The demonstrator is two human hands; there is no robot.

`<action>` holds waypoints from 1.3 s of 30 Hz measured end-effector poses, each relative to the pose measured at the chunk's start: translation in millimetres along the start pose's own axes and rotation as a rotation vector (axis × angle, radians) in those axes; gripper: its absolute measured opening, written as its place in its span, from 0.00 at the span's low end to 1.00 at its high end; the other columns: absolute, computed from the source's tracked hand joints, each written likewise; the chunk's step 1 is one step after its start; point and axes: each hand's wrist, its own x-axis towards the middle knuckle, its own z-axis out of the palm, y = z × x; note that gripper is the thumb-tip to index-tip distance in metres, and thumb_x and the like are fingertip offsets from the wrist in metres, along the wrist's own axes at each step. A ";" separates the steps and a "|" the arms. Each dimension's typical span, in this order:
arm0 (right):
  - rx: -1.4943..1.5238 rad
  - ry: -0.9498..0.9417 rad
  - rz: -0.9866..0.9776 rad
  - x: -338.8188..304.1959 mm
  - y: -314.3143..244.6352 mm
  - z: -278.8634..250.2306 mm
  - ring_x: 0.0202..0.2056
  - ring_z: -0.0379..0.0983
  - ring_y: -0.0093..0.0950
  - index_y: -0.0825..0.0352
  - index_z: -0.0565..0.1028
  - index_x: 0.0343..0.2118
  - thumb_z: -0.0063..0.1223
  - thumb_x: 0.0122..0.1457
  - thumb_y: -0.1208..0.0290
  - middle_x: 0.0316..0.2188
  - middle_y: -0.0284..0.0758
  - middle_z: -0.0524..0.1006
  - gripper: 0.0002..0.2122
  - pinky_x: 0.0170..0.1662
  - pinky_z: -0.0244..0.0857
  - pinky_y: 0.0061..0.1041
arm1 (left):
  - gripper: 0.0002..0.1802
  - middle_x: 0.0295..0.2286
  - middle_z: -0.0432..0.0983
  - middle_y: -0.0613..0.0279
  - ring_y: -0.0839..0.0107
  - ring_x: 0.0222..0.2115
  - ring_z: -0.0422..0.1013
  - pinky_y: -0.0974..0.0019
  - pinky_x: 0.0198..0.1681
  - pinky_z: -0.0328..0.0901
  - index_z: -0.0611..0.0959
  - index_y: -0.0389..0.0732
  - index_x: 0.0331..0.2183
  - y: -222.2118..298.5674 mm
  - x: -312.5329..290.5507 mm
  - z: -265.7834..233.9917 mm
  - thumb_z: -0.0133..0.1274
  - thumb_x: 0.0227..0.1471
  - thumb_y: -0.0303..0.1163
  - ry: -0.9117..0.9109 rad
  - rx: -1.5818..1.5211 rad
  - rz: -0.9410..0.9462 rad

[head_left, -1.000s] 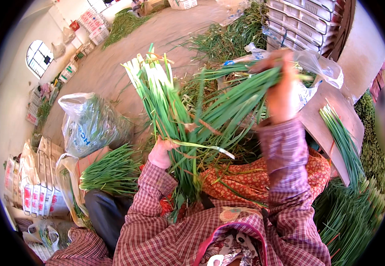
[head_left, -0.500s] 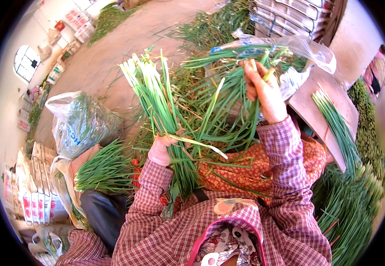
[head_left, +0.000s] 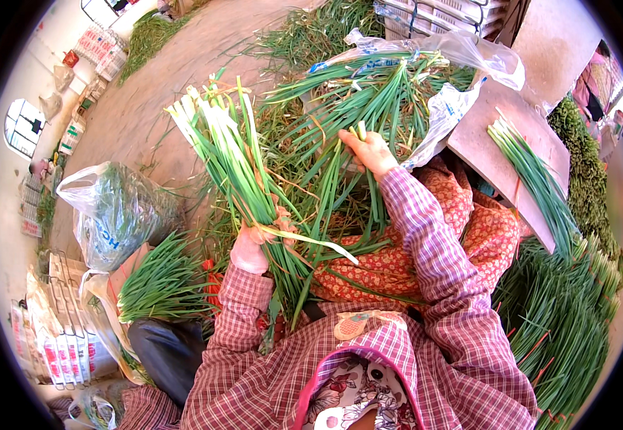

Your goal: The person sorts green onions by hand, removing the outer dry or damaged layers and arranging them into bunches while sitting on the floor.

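Note:
My left hand [head_left: 252,242] is closed round a thick bunch of garlic chives [head_left: 243,175], pale stem ends up, green leaves hanging toward my lap. A yellowed leaf [head_left: 318,242] sticks out sideways by its fingers. To the right, apart from that bunch, my right hand [head_left: 370,152] pinches a few chive stalks, their cut ends showing above the fingers and their leaves drooping. Just beyond it, loose chives [head_left: 390,89] lie spread over a clear plastic bag [head_left: 501,64]. An orange flowered cloth [head_left: 433,251] covers my lap.
At right, a tied chive bundle [head_left: 530,168] rests on a slanted board [head_left: 472,132], with a large chive heap [head_left: 555,322] below. A stuffed plastic bag [head_left: 114,222] and another chive bundle [head_left: 157,283] are at left. Leaf scraps [head_left: 326,32] litter the floor; a white crate [head_left: 440,14] stands beyond.
My right hand has come down and left from over the loose chives, bringing a few stalks nearer the bunch. My left hand keeps its hold. The whole view has shifted slightly.

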 end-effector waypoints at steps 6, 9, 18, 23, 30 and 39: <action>-0.480 0.096 -0.055 4.8 -3.2 26.2 0.29 0.74 0.40 0.74 0.75 0.26 0.53 0.44 0.41 0.24 0.48 0.76 0.31 0.34 0.67 0.35 | 0.30 0.28 0.71 0.54 0.61 0.22 0.69 0.58 0.25 0.64 0.63 0.49 0.51 2.1 3.5 5.5 0.56 0.47 0.32 -0.154 0.052 0.045; -0.550 0.092 0.014 -1.1 -8.8 33.1 0.31 0.74 0.40 0.73 0.74 0.29 0.55 0.44 0.44 0.26 0.47 0.76 0.28 0.36 0.68 0.34 | 0.25 0.24 0.70 0.54 0.61 0.21 0.69 0.58 0.25 0.64 0.65 0.47 0.47 4.6 -2.8 14.3 0.55 0.48 0.31 0.001 0.125 0.055; -0.204 0.171 -0.245 -22.1 -16.0 10.5 0.28 0.74 0.39 0.69 0.74 0.30 0.48 0.53 0.56 0.26 0.45 0.76 0.17 0.33 0.67 0.34 | 0.33 0.27 0.72 0.57 0.62 0.22 0.69 0.58 0.21 0.64 0.65 0.40 0.45 8.3 -2.5 33.2 0.62 0.38 0.36 0.087 0.255 0.119; 0.132 0.568 -0.382 -44.5 -85.1 -65.9 0.21 0.66 0.20 0.62 0.74 0.30 0.37 0.59 0.51 0.18 0.29 0.71 0.19 0.26 0.62 0.27 | 0.35 0.30 0.72 0.57 0.62 0.27 0.71 0.61 0.25 0.67 0.71 0.38 0.42 24.0 -13.3 62.3 0.66 0.30 0.38 0.488 0.244 0.111; 0.647 0.703 -0.683 -51.5 -116.8 -117.4 0.20 0.67 0.20 0.68 0.70 0.35 0.42 0.60 0.63 0.21 0.28 0.69 0.12 0.24 0.64 0.18 | 0.26 0.28 0.73 0.56 0.62 0.28 0.71 0.63 0.25 0.69 0.73 0.34 0.38 43.8 -15.3 41.1 0.61 0.34 0.33 0.386 0.361 0.203; 0.296 -0.148 -0.506 -62.8 -154.0 35.9 0.30 0.68 0.20 0.67 0.74 0.31 0.55 0.50 0.60 0.28 0.31 0.75 0.14 0.35 0.63 0.21 | 0.33 0.22 0.73 0.57 0.66 0.18 0.68 0.67 0.18 0.63 0.72 0.35 0.40 39.3 -5.0 61.4 0.66 0.28 0.33 0.255 0.358 0.163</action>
